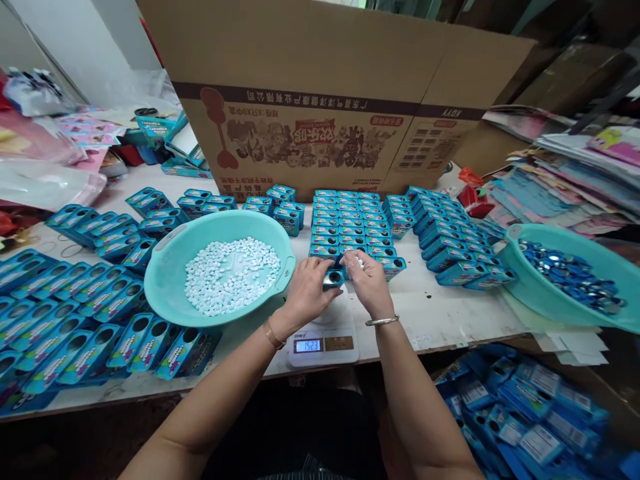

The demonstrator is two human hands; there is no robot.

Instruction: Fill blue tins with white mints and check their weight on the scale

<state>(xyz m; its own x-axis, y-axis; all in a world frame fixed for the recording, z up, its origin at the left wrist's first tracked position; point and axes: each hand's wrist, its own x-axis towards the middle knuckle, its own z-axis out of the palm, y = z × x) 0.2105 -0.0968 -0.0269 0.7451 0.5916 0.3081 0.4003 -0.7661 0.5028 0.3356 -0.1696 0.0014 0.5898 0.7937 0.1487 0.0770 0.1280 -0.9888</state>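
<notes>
Over scale [323, 343]: small blue box [333, 279] pinched by left hand [305, 292]; right hand [367, 280] pinching tablets.

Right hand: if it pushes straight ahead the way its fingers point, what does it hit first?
Most likely the small blue box that the right hand and left hand hold; depth is unclear.

A small blue box [333, 279] (round hole facing up) sits upright above the white scale [323, 337].
</notes>
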